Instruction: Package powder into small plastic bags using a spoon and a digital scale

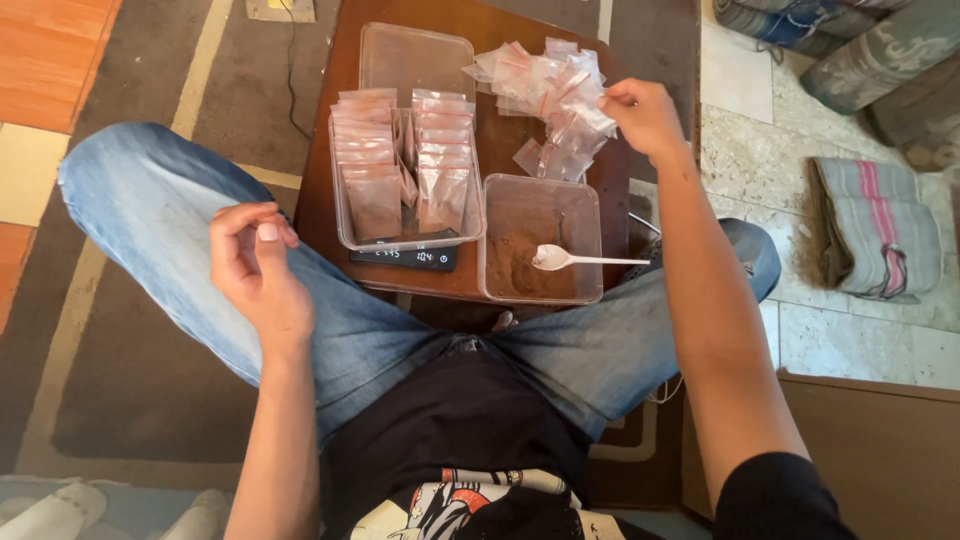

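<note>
Right hand (pixel 643 115) pinches 1 small clear plastic zip bag (pixel 590 100) from a heap; left hand (pixel 255 265) half-curled, empty; bag's contents unclear.

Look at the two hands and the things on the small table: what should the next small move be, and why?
Probably lift one empty bag clear of the pile of small zip bags. The right hand is already pinching at that pile, while the left hand waits empty over the knee. The white spoon rests in the tub of brown powder, ready for filling.
</note>
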